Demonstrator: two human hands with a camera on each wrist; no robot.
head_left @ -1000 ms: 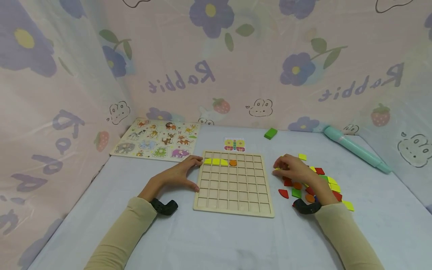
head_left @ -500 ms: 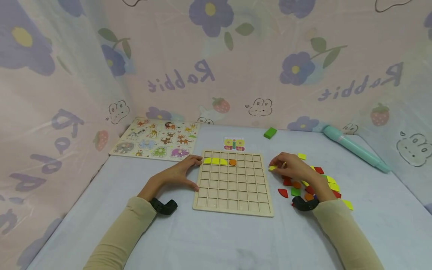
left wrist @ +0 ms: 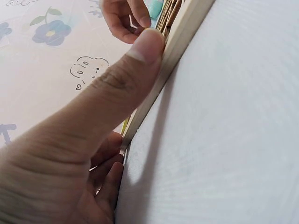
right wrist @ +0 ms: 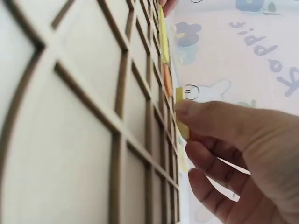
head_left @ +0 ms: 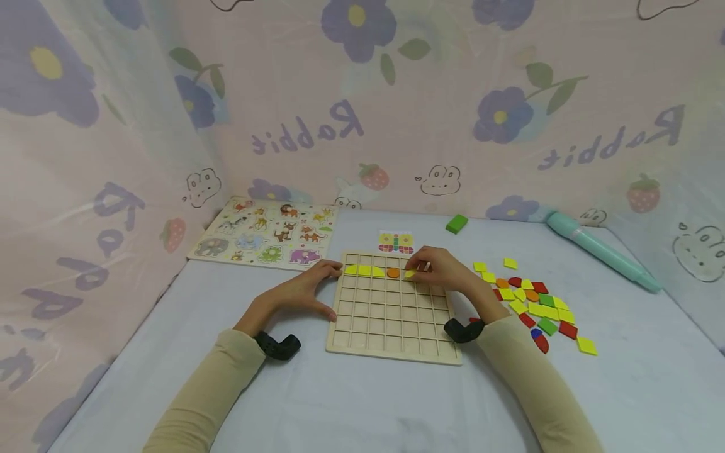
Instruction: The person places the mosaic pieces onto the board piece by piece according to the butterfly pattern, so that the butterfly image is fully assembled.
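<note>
A wooden grid board [head_left: 391, 333] lies in the middle of the table. In its second row from the back sit several yellow tiles [head_left: 364, 270] at the left, then an orange round tile [head_left: 393, 272]. My right hand [head_left: 447, 274] is over the board and pinches a yellow tile [right wrist: 181, 114] between thumb and fingers, just right of the orange one. At the board's left edge rests my left hand [head_left: 303, 292], thumb and fingers spread apart along the rim; the left wrist view shows the thumb [left wrist: 147, 46] against the side.
Loose coloured tiles [head_left: 544, 311] lie scattered right of the board. Behind it is a small butterfly pattern card [head_left: 396, 241]. An animal puzzle board [head_left: 266, 233] stands back left, a green block [head_left: 456, 224] at the back, a teal tube [head_left: 603, 251] back right.
My right hand has moved left from the tile pile to over the board, carrying the yellow tile. My left hand has stayed at the board's left edge.
</note>
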